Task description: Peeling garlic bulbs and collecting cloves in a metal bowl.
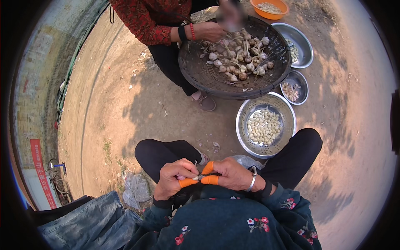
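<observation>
Above my lap, my left hand (176, 178) pinches a pale garlic clove (195, 178), its thumb wearing an orange finger cover (187, 182). A pinkish clove (180, 177) shows among the same fingers. Right beside it, my right hand (233, 173) grips a small dark tool, probably a knife (214, 174), between an orange-covered thumb and finger. Its tip meets the clove; the rest is hidden by the fingers. Ahead of my right knee, a perforated metal basin (238, 131) holds many peeled cloves (264, 127).
A co-worker's hand (210, 31) reaches over a woven basket (203, 79) of garlic bulbs (239, 56). Along the right stand a small metal bowl (303, 93), a larger metal bowl (304, 47) and an orange basin (269, 15), all containing garlic. A plastic bag (136, 190) lies left, near denim cloth (90, 220).
</observation>
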A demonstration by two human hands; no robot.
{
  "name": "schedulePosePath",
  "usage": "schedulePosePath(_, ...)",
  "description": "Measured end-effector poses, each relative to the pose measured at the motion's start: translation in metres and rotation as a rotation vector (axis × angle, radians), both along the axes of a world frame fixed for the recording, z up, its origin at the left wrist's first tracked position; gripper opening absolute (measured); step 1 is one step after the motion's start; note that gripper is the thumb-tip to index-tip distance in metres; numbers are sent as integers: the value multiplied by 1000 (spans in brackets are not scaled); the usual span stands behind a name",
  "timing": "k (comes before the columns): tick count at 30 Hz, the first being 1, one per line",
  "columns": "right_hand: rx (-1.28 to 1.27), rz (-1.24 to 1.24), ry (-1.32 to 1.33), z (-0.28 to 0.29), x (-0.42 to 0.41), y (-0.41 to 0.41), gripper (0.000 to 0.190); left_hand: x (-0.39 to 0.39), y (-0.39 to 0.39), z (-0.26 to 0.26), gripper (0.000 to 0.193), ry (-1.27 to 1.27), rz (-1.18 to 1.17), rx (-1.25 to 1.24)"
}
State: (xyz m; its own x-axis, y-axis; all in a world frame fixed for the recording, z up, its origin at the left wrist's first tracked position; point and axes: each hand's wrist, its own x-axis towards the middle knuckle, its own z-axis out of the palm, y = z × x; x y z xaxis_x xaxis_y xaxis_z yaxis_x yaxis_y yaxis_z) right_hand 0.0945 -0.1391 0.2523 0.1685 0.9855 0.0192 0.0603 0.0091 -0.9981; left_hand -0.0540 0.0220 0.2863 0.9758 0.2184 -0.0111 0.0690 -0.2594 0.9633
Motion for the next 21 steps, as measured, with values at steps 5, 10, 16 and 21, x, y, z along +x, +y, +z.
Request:
schedulePosePath(5, 34, -25, 62, 0, -1, 3, 20, -3, -14, -22, 13, -215, 160, -731)
schedulePosePath(10, 24, -54, -29, -1, 2, 1, 22, -2, -11, -26, 8, -250, 248, -994)
schedulePosePath(16, -178, -27, -417, -7, -6, 4, 32, -5, -9, -26, 13, -245, 258, -1003)
schedulePosePath(21, -131, -127, -249, 3, -5, 3, 35, -9, -10, -24, 13, -169, 326, -954)
